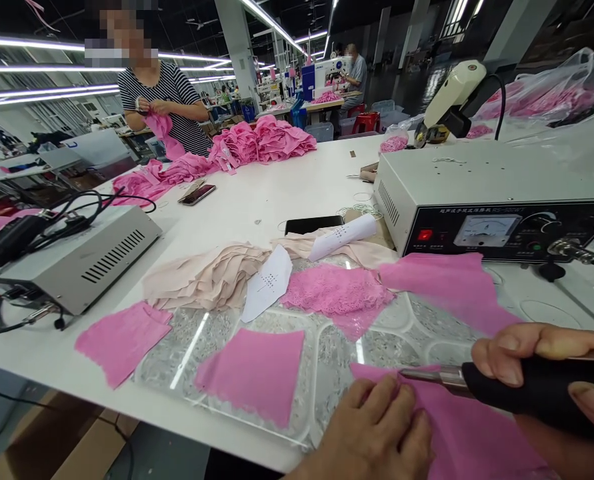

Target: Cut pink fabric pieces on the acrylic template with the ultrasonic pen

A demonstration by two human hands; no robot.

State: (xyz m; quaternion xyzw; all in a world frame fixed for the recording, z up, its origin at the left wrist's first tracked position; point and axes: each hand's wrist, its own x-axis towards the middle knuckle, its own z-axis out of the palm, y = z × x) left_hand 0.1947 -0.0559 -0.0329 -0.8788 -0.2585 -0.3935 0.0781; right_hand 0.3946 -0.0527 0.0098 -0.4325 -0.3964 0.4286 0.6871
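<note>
My right hand (pixel 531 353), at the right edge, is wrapped round the black handle of a handheld ultrasonic welder (pixel 517 393). Its narrow metal tip touches or hovers just over a pink fabric piece (pixel 467 427); I cannot tell which. Close to that tip, the bent, closed fingers of my left hand (pixel 377 427) press on the same fabric, covering part of its edge. Under the work lies a clear patterned mat (pixel 217 347). On it are another pink fabric piece (pixel 257 373), a pink lace piece (pixel 337 293) and a white paper pattern (pixel 268 283) with dots.
A grey welder box (pixel 477 173) with a dial stands at right, a second box (pixel 81 260) at left. Beige fabric layers (pixel 201 273) and a black phone (pixel 314 225) lie behind the mat. Across the table, a person (pixel 167 100) handles pink fabric beside a pink pile (pixel 261 143).
</note>
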